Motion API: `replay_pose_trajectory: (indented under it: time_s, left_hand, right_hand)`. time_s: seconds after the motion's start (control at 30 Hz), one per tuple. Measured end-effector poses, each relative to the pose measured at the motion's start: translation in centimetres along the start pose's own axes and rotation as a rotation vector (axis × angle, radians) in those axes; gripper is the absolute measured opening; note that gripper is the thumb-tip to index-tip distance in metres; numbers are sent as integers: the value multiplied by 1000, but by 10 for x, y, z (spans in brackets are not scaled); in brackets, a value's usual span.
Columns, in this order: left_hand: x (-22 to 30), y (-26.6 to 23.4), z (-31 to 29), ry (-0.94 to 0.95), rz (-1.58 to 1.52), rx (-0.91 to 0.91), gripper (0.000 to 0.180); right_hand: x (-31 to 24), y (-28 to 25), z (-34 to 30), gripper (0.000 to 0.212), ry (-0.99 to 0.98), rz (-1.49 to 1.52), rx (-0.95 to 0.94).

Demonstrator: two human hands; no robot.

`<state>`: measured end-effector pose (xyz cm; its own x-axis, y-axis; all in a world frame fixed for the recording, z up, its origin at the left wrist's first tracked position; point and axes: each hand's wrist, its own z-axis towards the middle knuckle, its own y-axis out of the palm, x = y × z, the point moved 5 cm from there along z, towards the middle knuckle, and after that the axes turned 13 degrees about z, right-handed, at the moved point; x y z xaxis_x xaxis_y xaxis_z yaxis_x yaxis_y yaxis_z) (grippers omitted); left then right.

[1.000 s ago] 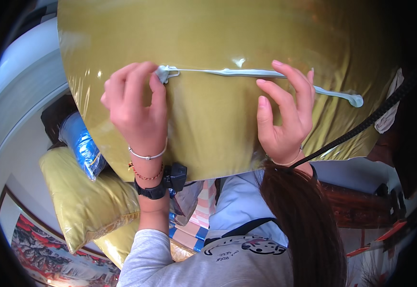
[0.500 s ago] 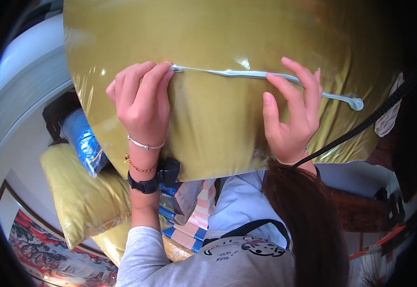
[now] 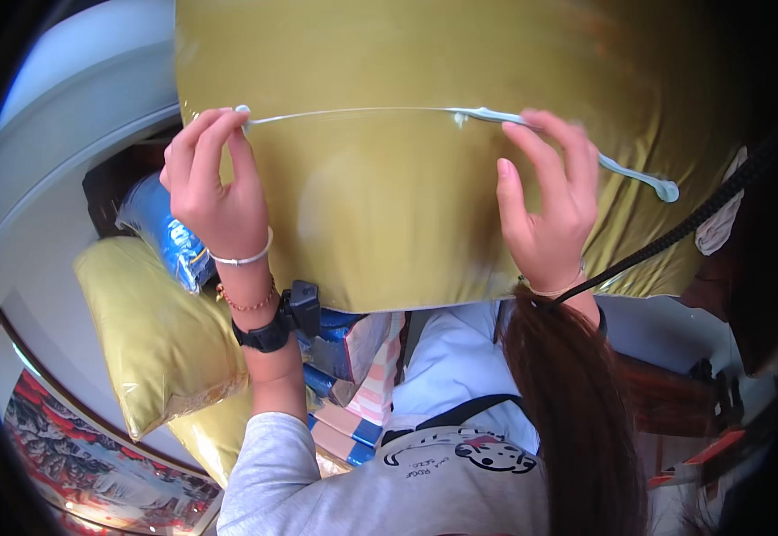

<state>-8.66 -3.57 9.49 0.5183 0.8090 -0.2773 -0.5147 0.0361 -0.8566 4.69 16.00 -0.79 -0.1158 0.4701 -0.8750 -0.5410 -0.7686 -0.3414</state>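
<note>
A pale blue strip of slime (image 3: 632, 172) lies across the shiny gold covering (image 3: 353, 214). Its left part is drawn out into a very thin thread, while the right part stays thicker and finishes in a rounded blob. At the left, my left hand (image 3: 217, 192) pinches a small lump at the thread's end between thumb and fingers. My right hand (image 3: 552, 192) rests over the thicker part, fingertips touching it. The right thumb stands apart from the fingers, which are spread and cover a short stretch of the strip.
A black braided cord (image 3: 666, 243) slants in at the right, near a crumpled whitish cloth (image 3: 722, 214). Below left are a gold cushion (image 3: 157, 330) and a blue plastic-wrapped bundle (image 3: 179, 237). A long dark ponytail (image 3: 577, 402) hangs below my right wrist.
My left hand has moved left with its end of the slime, and the thread between the hands is longer and thinner. The right hand stays nearly in place.
</note>
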Motion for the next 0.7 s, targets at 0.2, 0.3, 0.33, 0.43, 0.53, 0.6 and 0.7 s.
replay_pose_trajectory:
  time_s: [0.2,0.3,0.33,0.43,0.53,0.6,0.7]
  left_hand:
    - [-48,4,-9,-218,17,109,13]
    - [-55,12,-18,-325,-21,55,12]
    - [-56,13,-19,-329,-29,47,12]
    - [-55,12,-18,-314,-65,39,12]
    - [-52,11,-19,-378,-97,18,10]
    - [-52,13,-18,-426,-125,8,9]
    - [-59,17,-21,-477,-124,-22,8]
  right_hand:
    - [-24,28,8,29,54,216,-158]
    - [-38,47,8,35,53,239,-248]
    - [-40,53,8,39,39,251,-271]
    - [-38,68,8,40,34,231,-316]
    - [-34,74,8,41,24,173,-323]
    - [-36,76,11,42,33,194,-301]
    - [-47,75,17,44,2,223,-283]
